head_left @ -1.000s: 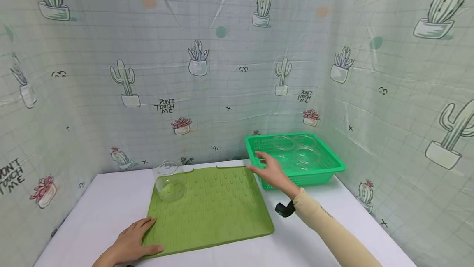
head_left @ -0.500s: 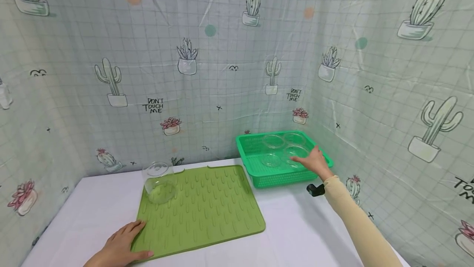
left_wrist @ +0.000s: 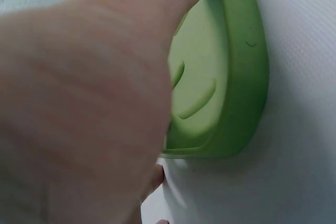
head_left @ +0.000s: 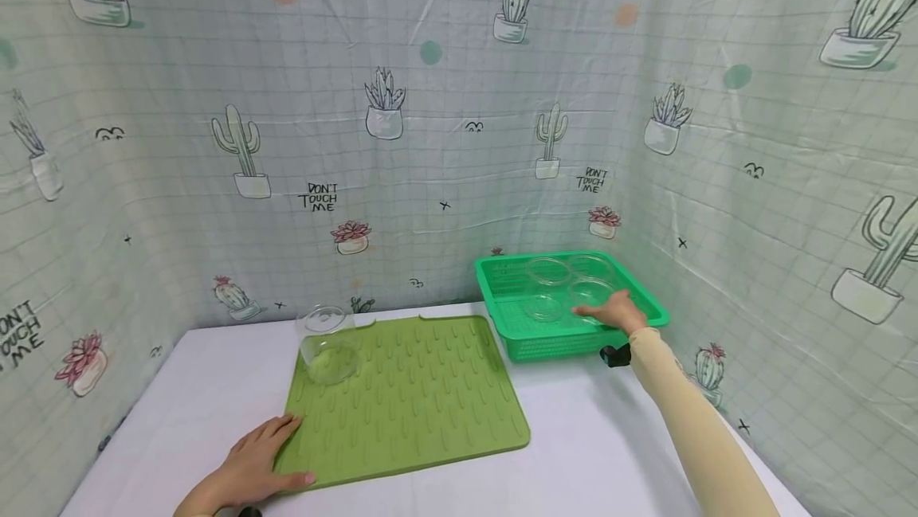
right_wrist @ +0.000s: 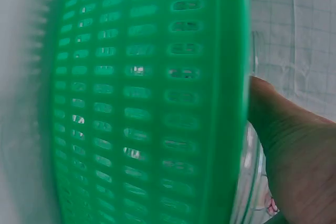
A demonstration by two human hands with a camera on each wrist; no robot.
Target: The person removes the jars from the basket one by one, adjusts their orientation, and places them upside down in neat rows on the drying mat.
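Observation:
My left hand (head_left: pixel 251 461) rests on the near left corner of a ribbed green mat (head_left: pixel 409 397), fingers over its left edge and thumb along the front edge. A clear, round, cup-like container (head_left: pixel 328 346) stands at the mat's far left corner. At the right, my right hand (head_left: pixel 617 311) reaches over the near rim of a green perforated basket (head_left: pixel 559 348). Its thumb and fingers lie at a clear round container (head_left: pixel 591 287) inside; part of it is hidden by the hand. In the right wrist view the basket wall (right_wrist: pixel 152 98) covers most of the fingers' work.
Several more clear round containers, such as one clear container (head_left: pixel 548 270), stand in the basket. A white cloth (head_left: pixel 566 453) covers the table. Cactus-printed curtains (head_left: pixel 445 150) close in the back and both sides.
My right hand has moved from the basket's left side to its right and come down by the near-right container. My left hand stays on the mat. The head view has shifted slightly.

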